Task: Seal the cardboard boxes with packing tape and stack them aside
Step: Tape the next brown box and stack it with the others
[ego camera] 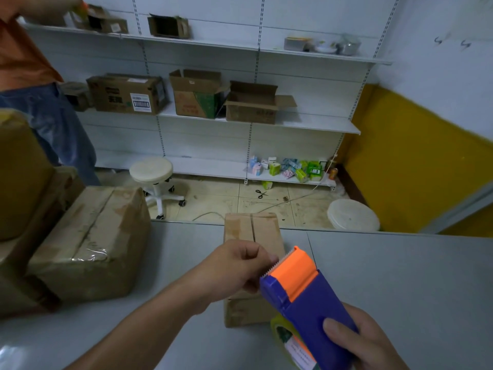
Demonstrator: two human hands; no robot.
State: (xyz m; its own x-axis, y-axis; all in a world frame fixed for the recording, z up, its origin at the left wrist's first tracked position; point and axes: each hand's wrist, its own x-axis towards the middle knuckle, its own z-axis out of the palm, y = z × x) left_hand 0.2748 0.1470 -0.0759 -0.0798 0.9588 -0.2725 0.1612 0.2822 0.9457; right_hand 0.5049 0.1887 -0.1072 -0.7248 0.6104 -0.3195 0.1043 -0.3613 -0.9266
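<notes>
A narrow brown cardboard box, flaps meeting at a centre seam, lay on the grey worktop, lower centre. The right hand had its grip round a blue-and-orange tape dispenser; the left hand pinched at its teeth, contents unclear.

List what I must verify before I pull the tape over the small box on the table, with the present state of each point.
1. Flaps closed: ok; the small box lies on the table, flaps meeting at a middle seam.
2. Seam taped: not ok; the seam shows as an open dark line.
3. Dispenser held: ok; the right grip holds the tape dispenser, its blade over the box.
4. Tape end caught: cannot tell; the left grip pinches at the blade, but no tape shows there.
5. Tape left: cannot tell; the roll is mostly hidden.
</notes>
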